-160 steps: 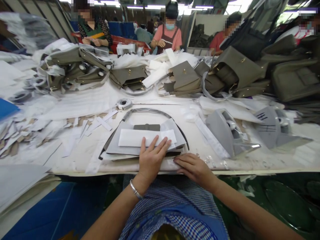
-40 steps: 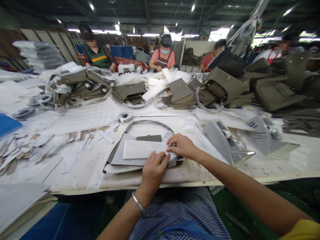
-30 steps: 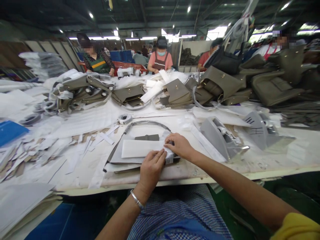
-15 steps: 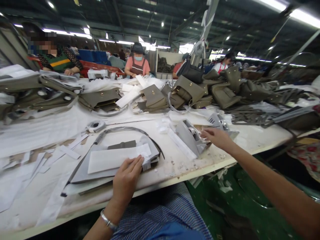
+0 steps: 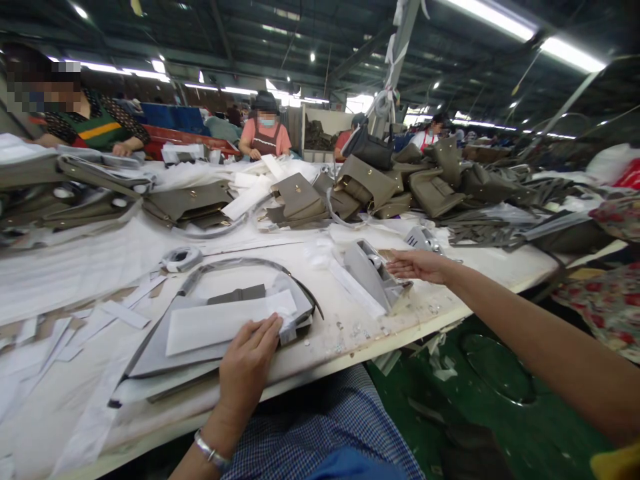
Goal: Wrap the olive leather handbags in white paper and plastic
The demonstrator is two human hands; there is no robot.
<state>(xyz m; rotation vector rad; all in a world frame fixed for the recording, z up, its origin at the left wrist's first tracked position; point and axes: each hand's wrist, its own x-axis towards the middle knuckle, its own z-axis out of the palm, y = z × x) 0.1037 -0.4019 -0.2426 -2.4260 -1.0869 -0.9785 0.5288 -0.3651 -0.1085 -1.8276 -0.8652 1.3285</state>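
Note:
My left hand lies flat, fingers stretched out, on the right end of a white foam strip. Under the strip is a flat bag partly covered in grey sheet, with a plastic-wrapped strap arching behind it. Clear plastic shows beside my left fingertips. Over to the right, my right hand is held out with fingers extended beside a grey tape dispenser. Nothing can be made out in my right fingers; whether they touch the dispenser cannot be told.
Olive bags are heaped along the back of the table. Paper strips and a coiled roll lie left. Another dispenser stands behind my right hand. Co-workers sit across the table. A floral cloth is at right.
My right hand's fingers, bent together at the tape dispenser before, are now straighter. My left hand stays on the foam strip. The whole view has shifted slightly.

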